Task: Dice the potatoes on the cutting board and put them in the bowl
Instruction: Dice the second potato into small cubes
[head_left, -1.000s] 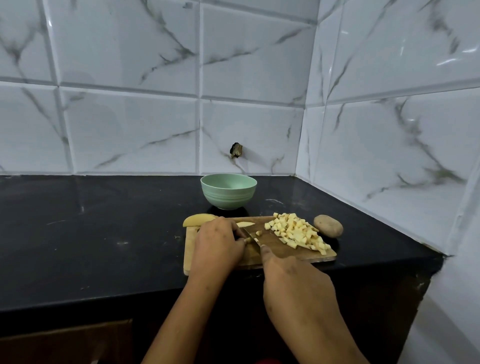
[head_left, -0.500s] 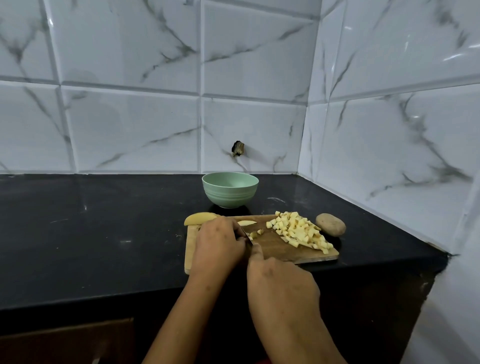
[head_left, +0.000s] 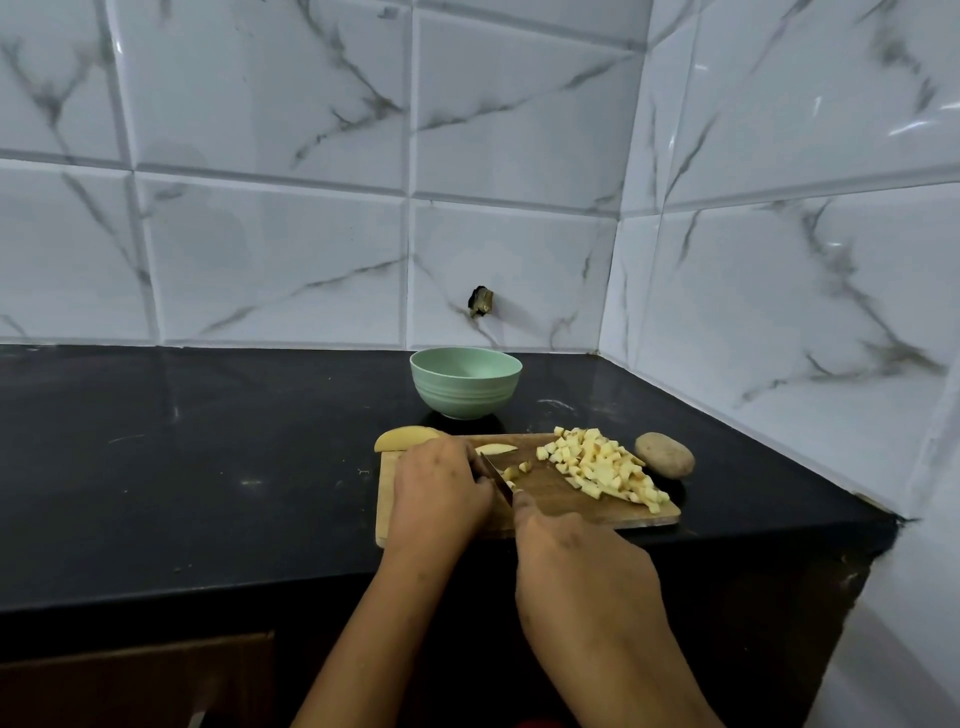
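Right hand (head_left: 582, 577) is wrapped round the handle of a slim dark-bladed knife (head_left: 496, 480), blade tip pointing to 11 o'clock. Left hand (head_left: 439, 491) sits just beside it at 9 o'clock, knuckles up, fingers curled down onto the pale rectangular wooden cutting board (head_left: 561, 501). What it pins is hidden, so I cannot tell its hold. A few loose yellow potato cubes (head_left: 521, 469) lie right by the blade.

At 2 o'clock, a heap of diced potato (head_left: 602, 467) runs down to the board's near right corner. A thin potato slice (head_left: 496, 448) lies at 12. A half potato (head_left: 405, 437) overhangs the far left corner. A whole brown potato (head_left: 665, 453) rests off the board by its right edge.

The round mint-green bowl (head_left: 466, 382) stands beyond the board at 12, apart from it. The board's near edge lies close to the front lip of the black stone bench (head_left: 208, 467). There is open bench at 9 o'clock, and the white marbled tile wall (head_left: 779, 312) closes in at 3.
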